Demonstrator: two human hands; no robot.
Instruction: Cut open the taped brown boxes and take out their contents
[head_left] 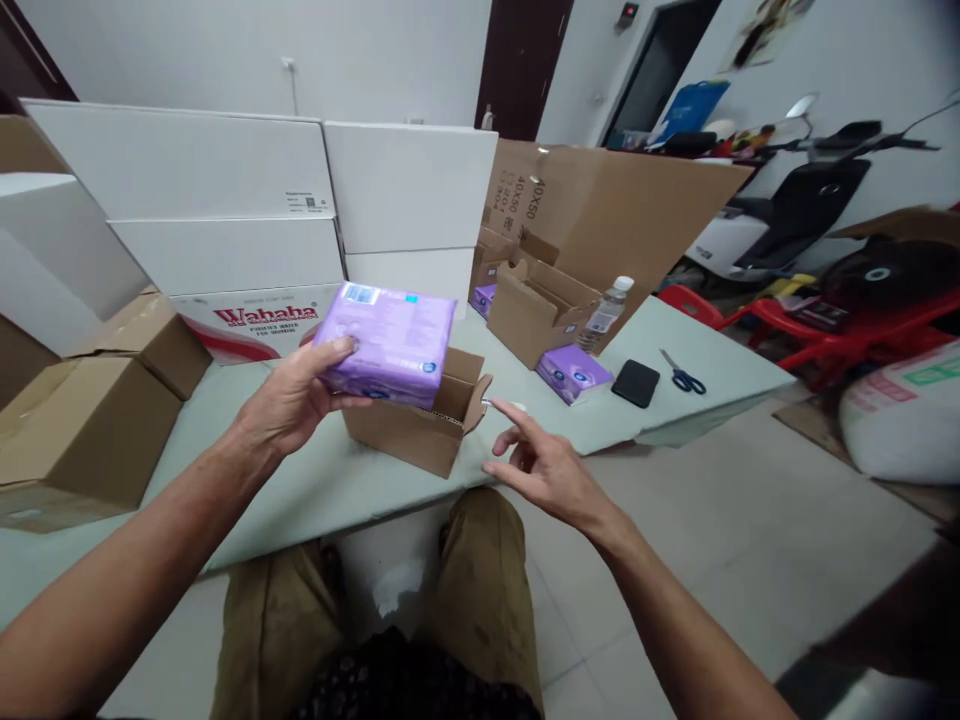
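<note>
Head view: left hand (296, 395) has the purple pack (390, 345) by one end, thumb on top, held over the left part of the small open box (401, 440). Right hand (551, 470) looks empty, fingers half-curled with the index out, just beside the box's end flap (477, 404); can't tell if touching. I'd grip lightly, since the pack probably squishes, and keep that flap bent outward.

We are reading red "Wahaha" above "PURIFIED WATER" on the white carton (259, 255), and we are finding "40X50" twice on the brown cardboard panel (615, 205). On the purple pack (390, 340), we are seeing print too small to read.
</note>
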